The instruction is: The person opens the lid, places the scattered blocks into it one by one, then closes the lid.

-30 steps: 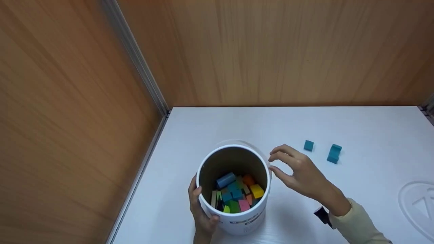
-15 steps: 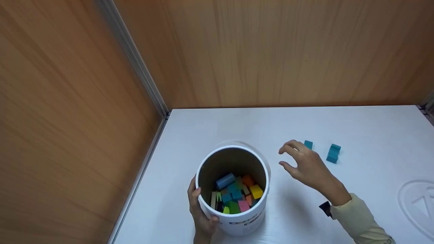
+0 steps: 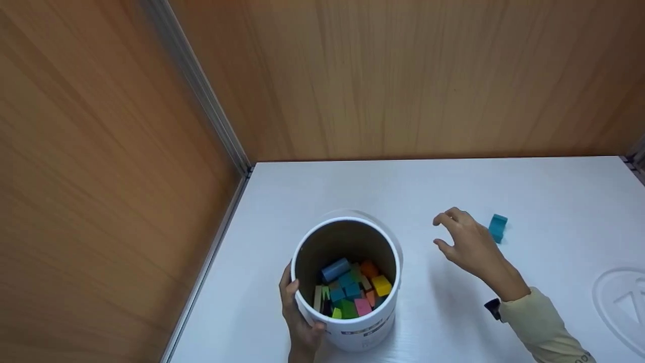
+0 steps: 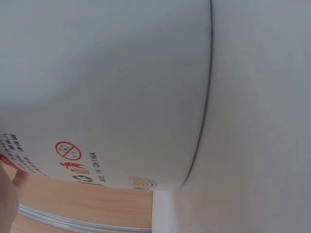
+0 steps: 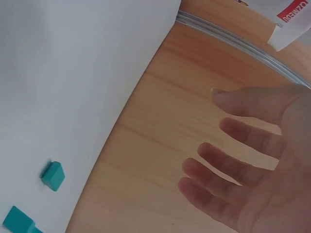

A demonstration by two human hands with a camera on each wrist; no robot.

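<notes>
A white bucket [image 3: 352, 343] stands on the table, part-filled with coloured blocks [image 3: 347, 292]. My left hand [image 3: 301, 322] grips its left side, the thumb in front and fingers near the rim. In the left wrist view the printed bucket wall [image 4: 112, 97] fills most of the picture. My right hand [image 3: 468, 244] hovers right of the bucket with nothing in it, fingers apart and gently bent. Close to its right lies a teal bridge-shaped block [image 3: 498, 228]. A small teal cube [image 5: 53, 175] shows in the right wrist view; in the head view the right hand hides it.
A round translucent lid [image 3: 625, 302] lies on the white table [image 3: 559, 201] at the right. Wood-grain panels [image 3: 403, 80] rise behind and on the left, joined by a metal strip [image 3: 201, 83].
My right hand has moved right, away from the bucket rim and toward the teal blocks, now covering the small cube in the head view. The left hand and the bucket have stayed put.
</notes>
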